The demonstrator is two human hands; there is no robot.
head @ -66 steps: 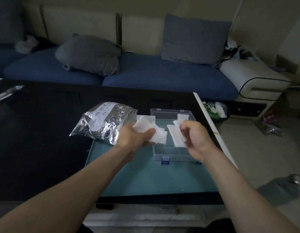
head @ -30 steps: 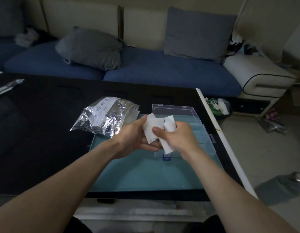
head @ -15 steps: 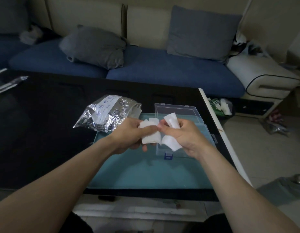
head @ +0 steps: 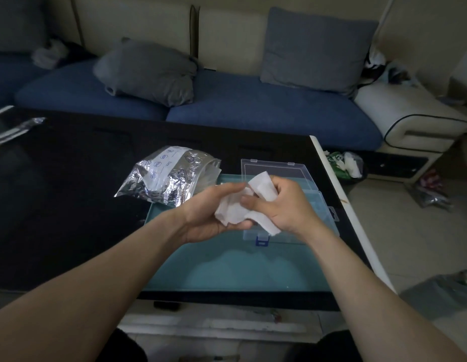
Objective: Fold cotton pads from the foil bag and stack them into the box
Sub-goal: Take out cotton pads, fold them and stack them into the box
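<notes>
Hands now closer, left hand (head: 203,215) and right hand (head: 284,205) gripping cotton pads (head: 233,209)

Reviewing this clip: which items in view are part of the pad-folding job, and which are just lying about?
Job: cotton pads held by left hand and right hand; foil bag; clear box; teal tray.

Lying about: cushions; plastic wrapper; bin.

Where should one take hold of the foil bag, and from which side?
Grip the foil bag at its open mouth, the end facing the clear box, coming from the right. That edge looks flat and loose enough to pinch, while the crumpled left end tapers to a point.
</notes>
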